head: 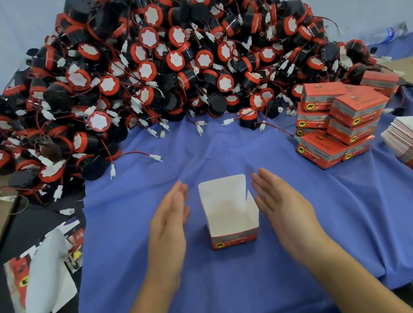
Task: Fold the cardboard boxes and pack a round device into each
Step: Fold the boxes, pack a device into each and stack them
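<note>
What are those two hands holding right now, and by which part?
Nothing is held. The left hand and the right hand are open with straight fingers, one on each side of the open cardboard box, and neither grips it.

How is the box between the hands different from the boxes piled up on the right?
The open box stands alone with its lid up, and it is white and empty inside. The stacked boxes are shut and piled together. Both have red printed sides.

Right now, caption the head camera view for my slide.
Left hand and right hand flank an empty open box on blue cloth, device heap behind, packed boxes right.
</note>
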Tool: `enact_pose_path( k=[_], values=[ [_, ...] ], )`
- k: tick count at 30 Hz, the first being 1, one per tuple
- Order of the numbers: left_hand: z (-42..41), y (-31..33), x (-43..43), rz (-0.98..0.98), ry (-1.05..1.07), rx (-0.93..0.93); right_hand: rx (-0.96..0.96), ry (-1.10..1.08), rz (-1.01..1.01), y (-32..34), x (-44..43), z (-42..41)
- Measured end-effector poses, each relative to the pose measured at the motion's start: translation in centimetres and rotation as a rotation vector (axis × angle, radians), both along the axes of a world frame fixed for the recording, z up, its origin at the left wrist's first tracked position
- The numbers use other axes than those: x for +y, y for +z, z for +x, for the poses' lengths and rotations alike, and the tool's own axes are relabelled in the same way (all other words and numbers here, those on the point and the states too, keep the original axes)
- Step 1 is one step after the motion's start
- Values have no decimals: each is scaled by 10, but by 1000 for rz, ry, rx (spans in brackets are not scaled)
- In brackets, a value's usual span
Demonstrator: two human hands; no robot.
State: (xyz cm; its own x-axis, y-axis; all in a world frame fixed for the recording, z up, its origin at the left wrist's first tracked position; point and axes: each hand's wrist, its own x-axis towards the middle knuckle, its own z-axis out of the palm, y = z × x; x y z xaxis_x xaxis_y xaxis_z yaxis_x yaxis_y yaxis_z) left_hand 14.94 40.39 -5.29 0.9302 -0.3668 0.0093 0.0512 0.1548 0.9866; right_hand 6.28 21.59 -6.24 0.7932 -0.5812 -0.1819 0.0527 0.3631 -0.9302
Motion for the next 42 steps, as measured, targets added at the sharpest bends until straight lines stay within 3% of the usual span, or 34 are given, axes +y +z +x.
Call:
enact_pose_path(
  k=[3, 9, 13, 20, 24, 28, 32, 37, 42],
  values=[
    [33, 22, -28, -55, -17, 80, 26, -22, 31, 11, -16, 33],
    [93, 37, -122, 69, -292, 192, 112, -95, -145, 16, -56, 120],
    [127, 26, -183, 88, -376, 294, 123, -135, -75, 11, -94, 167],
    [168, 11, -254, 285, -415, 144, 293, -201, -115, -3, -141, 206],
    [193, -2, -253, 331, -472, 196, 234, -108, -38, -4, -153, 210],
    [200, -9, -250, 295, -497, 120, 207, -101, -126, -12, -152, 207],
    [190, -6, -238, 271, -362, 4, 129, -62, -135, -6, -143, 195],
    [170, 8, -190, 410, -297, -275, 172, 24, -513, 9, -119, 155],
    [138, 56, -122, 272, -387, -331, 53, 50, -680, 54, -80, 101]
  ],
)
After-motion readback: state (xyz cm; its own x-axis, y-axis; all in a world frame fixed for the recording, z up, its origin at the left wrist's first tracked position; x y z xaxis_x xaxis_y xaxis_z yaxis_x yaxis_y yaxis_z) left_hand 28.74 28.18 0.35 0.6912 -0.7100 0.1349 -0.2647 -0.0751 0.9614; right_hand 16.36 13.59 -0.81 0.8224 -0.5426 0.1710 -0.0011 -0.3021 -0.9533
